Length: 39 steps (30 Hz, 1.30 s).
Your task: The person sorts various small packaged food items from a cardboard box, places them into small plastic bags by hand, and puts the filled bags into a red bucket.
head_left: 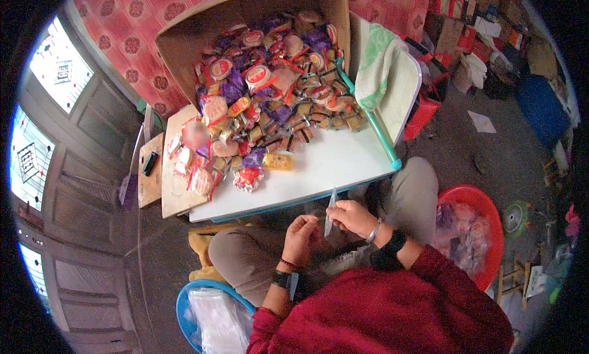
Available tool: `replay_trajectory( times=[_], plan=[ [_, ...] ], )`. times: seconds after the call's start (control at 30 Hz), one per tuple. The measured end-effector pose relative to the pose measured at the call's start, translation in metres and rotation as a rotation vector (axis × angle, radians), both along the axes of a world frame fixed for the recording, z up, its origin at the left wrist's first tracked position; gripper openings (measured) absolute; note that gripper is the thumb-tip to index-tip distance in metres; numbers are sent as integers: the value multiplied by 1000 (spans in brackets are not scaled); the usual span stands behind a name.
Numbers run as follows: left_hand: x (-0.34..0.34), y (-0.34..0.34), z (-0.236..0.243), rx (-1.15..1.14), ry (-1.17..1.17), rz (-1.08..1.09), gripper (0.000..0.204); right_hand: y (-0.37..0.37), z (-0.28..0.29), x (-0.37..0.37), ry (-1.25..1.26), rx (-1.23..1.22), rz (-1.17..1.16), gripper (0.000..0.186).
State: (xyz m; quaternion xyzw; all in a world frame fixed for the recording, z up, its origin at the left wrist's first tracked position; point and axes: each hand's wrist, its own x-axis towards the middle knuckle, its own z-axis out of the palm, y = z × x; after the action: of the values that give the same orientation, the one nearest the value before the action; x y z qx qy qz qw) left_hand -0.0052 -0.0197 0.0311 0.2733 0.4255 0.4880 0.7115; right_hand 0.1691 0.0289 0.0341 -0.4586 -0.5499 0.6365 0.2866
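My right hand (354, 218) pinches a narrow pale grey strip (332, 211), which looks like thin plastic seen edge-on and stands upright between thumb and fingers. Just left of it, my left hand (300, 239) has its fingers pressed together; whatever may be in them is too small to make out. Both hands are above my lap, short of the white tabletop (270, 197). On that table a big heap of small wrapped snacks (264, 90) spills from a cardboard box (184, 47) tipped on its side. A yellow packet (278, 162) lies near the heap's front edge.
A blue basin (180, 311) of clear plastic bags (215, 320) sits at my left. At my right stands a red basin (498, 231) with filled packets. A green-handled stick (383, 136) and a towel (374, 68) are at the table's right side.
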Motion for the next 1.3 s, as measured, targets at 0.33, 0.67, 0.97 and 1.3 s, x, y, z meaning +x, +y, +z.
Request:
replay_trajectory(
  times=[0.33,0.67,0.97,1.3],
  plan=[
    [6,0,4,80,142,-124,15,-4,-2,-7,-21,85,44,29],
    [6,0,-3,20,-37,-87,8,-4,-4,-4,81,-3,58,26],
    [7,0,-4,-16,65,-74,15,-4,-7,-6,116,-27,-20,19],
    [-2,0,-9,-64,44,41,13,-4,2,2,205,-193,-45,16]
  ],
)
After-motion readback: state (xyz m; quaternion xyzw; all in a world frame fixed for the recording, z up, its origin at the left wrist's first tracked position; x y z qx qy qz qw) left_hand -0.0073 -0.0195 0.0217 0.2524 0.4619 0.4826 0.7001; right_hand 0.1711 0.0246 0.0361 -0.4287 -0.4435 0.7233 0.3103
